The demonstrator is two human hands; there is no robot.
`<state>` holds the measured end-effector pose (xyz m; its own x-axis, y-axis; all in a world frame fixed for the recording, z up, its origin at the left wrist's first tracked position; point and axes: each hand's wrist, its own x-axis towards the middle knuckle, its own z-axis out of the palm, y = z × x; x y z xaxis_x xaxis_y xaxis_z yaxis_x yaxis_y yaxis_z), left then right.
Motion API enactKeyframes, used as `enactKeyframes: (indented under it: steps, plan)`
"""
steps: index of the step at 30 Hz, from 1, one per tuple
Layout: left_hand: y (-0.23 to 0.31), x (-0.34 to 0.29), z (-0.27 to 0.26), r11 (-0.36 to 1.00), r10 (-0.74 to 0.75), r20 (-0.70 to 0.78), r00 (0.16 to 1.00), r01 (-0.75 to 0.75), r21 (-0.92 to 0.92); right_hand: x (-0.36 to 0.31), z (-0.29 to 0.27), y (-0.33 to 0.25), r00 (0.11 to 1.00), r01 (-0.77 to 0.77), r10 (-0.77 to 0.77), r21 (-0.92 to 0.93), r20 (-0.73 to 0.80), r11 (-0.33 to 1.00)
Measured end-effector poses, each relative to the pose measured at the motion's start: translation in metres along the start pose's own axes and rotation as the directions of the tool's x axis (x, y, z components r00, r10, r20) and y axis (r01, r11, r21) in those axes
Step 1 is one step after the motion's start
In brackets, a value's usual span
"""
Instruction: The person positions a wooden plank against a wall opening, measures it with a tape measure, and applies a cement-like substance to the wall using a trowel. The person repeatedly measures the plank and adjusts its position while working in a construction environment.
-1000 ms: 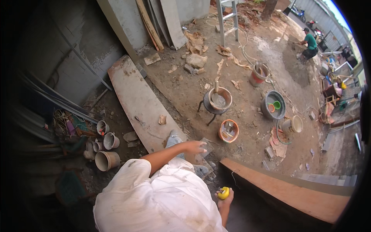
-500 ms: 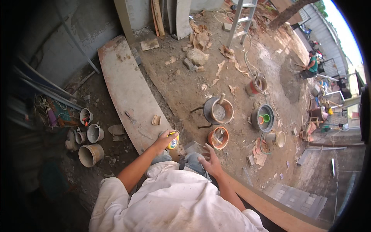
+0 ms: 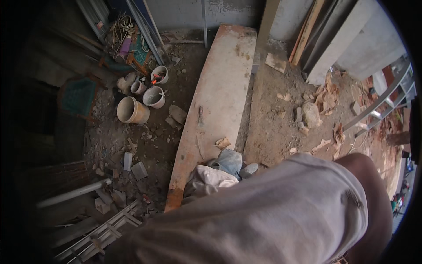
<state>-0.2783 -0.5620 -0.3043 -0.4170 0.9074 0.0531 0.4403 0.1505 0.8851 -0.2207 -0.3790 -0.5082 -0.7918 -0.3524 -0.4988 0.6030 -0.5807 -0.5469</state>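
Neither of my hands shows. A raised arm of mine in a pale sleeve fills the lower part of the view, its bent bare elbow at the right; which arm it is I cannot tell. Beyond the sleeve are my blue-grey trouser leg and a shoe, beside a long pale board on the ground. On the board lie a small dark hand tool and a torn brown scrap. The tape measure seen before is out of view.
Left of the board stand several buckets, including a large beige bucket and a white bucket. Further left is a green-seated chair. Rubble, a white pipe and a metal ladder lie or stand around. A large stone sits at right.
My view has turned left, so the board and buckets sit further right. An arm has risen close to the camera. Both hands and the yellow tape measure have left the view.
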Motion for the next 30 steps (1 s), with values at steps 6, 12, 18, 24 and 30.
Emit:
enactKeyframes:
  steps: [6,12,18,24,30]
  plan:
    - [-0.097,0.005,-0.089,0.985,0.06,-0.127,0.99,-0.038,0.169,0.162,-0.051,-0.031,0.959,-0.179,0.158,0.069,0.234,0.981]
    - [-0.216,0.172,-0.275,0.989,-0.123,0.159,0.98,0.108,0.096,0.183,-0.099,-0.041,0.979,0.202,-0.19,0.231,-0.073,0.952]
    - [-0.651,-0.053,-0.28,0.28,-0.951,-0.254,0.176,0.84,-0.464,0.19,-0.122,0.045,0.813,0.564,-0.369,0.448,-0.451,0.694]
    - [-0.691,0.032,-0.196,0.36,-0.902,0.316,0.295,0.916,0.175,0.263,-0.118,0.245,0.21,0.881,0.53,0.394,-0.822,0.261]
    - [-0.628,0.138,-0.11,0.321,-0.709,0.664,0.239,0.947,0.001,0.296,-0.105,0.376,-0.316,0.295,0.7,0.635,-0.64,0.714]
